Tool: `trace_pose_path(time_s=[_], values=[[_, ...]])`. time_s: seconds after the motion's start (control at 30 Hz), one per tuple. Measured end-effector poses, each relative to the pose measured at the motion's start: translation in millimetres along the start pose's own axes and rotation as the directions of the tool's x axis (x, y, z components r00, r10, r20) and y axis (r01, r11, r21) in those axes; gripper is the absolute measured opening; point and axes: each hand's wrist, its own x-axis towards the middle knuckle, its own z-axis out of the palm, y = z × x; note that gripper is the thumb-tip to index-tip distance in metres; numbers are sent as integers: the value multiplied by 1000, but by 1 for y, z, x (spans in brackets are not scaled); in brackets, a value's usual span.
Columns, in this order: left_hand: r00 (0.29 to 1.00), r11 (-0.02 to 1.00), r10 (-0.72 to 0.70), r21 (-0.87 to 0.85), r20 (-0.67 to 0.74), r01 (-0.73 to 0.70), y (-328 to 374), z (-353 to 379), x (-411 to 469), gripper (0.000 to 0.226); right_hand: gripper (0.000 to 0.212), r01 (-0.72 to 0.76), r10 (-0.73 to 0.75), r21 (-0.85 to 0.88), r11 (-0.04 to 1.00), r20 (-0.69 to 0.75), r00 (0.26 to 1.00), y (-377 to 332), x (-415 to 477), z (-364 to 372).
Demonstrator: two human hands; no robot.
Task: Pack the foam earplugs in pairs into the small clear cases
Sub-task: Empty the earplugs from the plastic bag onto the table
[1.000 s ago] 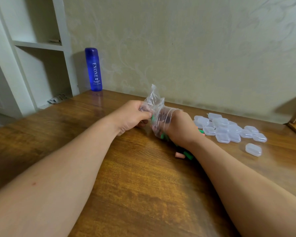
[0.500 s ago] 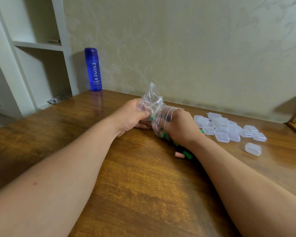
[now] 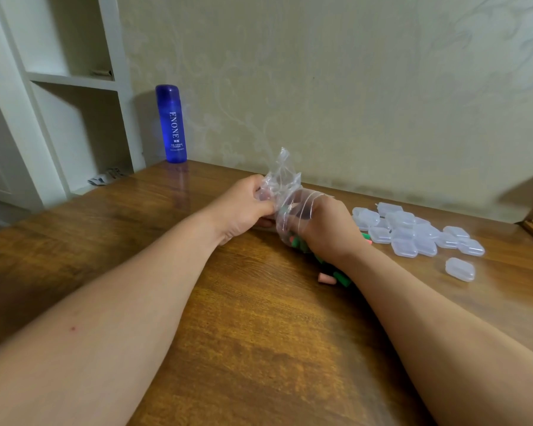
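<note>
Presently pinches clear bag at its crumpled top with left hand; buries right hand inside it, grip there hidden, cannot tell. Finds loose earplugs under right wrist, centre frame; cases clustered further right, nearest right hand.

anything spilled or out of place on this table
Yes: a pink earplug and some green earplugs lie loose on the table near the right hand, outside the plastic bag that the left hand grips. One clear case sits apart from the pile of cases. Nothing looks damaged.
</note>
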Motion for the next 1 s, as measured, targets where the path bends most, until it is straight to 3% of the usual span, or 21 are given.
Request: trace_pose_path(time_s=[0.13,0.33,0.5,0.63,0.73,0.9,1.0], values=[[1000,1000,0,30,-4,0,0,1,2,36,5,27,-28,-9,1000,-25,999,1,-1,1],[993,997,-52,50,-105,58,-3,-5,4,37,13,-45,42,-78,996,-40,998,5,1,2],[990,998,-65,20,-122,68,-5,-7,4,35,19,-2,22,-208,978,91,996,-1,3,-4],[988,996,-83,0,-132,84,-8,-6,6,38,11,147,-87,-261,954,227,970,-18,3,-10],[986,997,-70,32,-152,76,-9,-6,6,37,19,189,-86,-358,915,284,955,-28,5,-11],[984,997,-71,20,-162,75,-8,-6,5,39,28,114,29,-439,891,305,952,-26,13,-5],[981,997,-71,28,-180,78,-9,-8,6,38,26,50,26,-361,931,203,979,-17,11,-3]])
